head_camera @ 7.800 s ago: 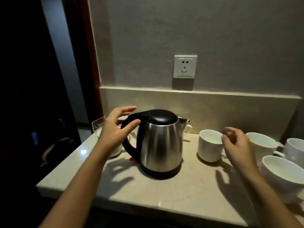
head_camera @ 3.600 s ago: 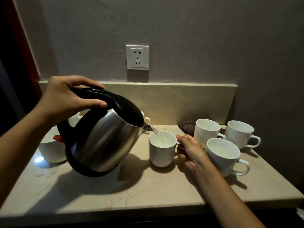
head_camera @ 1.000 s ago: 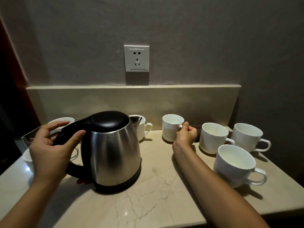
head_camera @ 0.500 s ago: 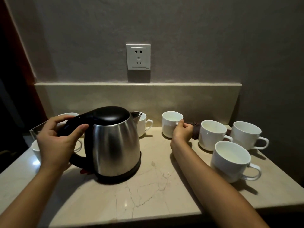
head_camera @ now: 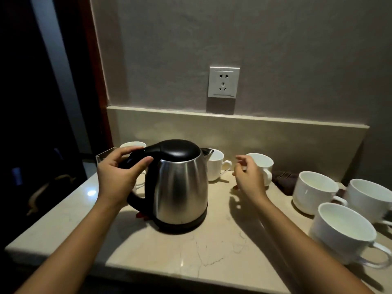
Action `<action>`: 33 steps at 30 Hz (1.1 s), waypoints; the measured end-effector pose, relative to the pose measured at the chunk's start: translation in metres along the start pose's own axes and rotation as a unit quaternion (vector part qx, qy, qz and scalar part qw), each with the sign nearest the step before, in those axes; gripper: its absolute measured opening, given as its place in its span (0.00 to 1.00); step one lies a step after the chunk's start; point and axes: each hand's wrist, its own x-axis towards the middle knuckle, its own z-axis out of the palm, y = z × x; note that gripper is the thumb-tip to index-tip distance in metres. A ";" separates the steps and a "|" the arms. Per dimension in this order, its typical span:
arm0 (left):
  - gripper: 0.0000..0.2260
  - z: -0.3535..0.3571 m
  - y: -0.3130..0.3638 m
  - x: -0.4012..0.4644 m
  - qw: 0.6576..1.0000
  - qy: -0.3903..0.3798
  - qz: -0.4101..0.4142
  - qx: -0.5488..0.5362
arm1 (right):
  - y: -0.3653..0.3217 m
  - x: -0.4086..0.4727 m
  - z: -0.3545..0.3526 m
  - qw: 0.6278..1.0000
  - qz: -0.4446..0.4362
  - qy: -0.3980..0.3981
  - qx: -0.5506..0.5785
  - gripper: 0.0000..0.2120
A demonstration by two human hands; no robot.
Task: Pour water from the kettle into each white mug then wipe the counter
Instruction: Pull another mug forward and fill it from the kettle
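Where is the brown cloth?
In the head view, the brown cloth lies at the back right of the counter, between two white mugs.

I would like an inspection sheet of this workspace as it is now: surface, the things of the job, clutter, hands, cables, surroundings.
Surface: marble counter, pale with thin veins; no spill visible.
Job's things: kettle upright on the counter, lid shut. Six white mugs visible: one behind the left hand, one behind the spout, one by the right hand, three grouped at right. Water levels too dim to judge.
Clutter: dark cloth against the backsplash; clear tray corner at left.
Hands: left hand grips the kettle handle; right hand loosely open beside a mug, holding nothing.
Cables: nothing seen.
Surroundings: wall socket, nothing plugged in; dark doorway at left.
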 end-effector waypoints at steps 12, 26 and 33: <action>0.10 -0.031 0.015 -0.003 0.997 -0.054 -0.050 -0.022 | 0.004 0.030 0.049 0.926 0.324 -0.096 0.166 0.14; 0.15 -0.036 0.009 0.006 0.992 -0.096 -0.070 -0.039 | 0.000 0.015 0.008 0.905 0.363 -0.092 0.201 0.08; 0.16 -0.021 0.018 0.013 0.990 -0.124 -0.038 -0.053 | 0.003 -0.025 -0.034 0.917 0.336 -0.100 0.191 0.05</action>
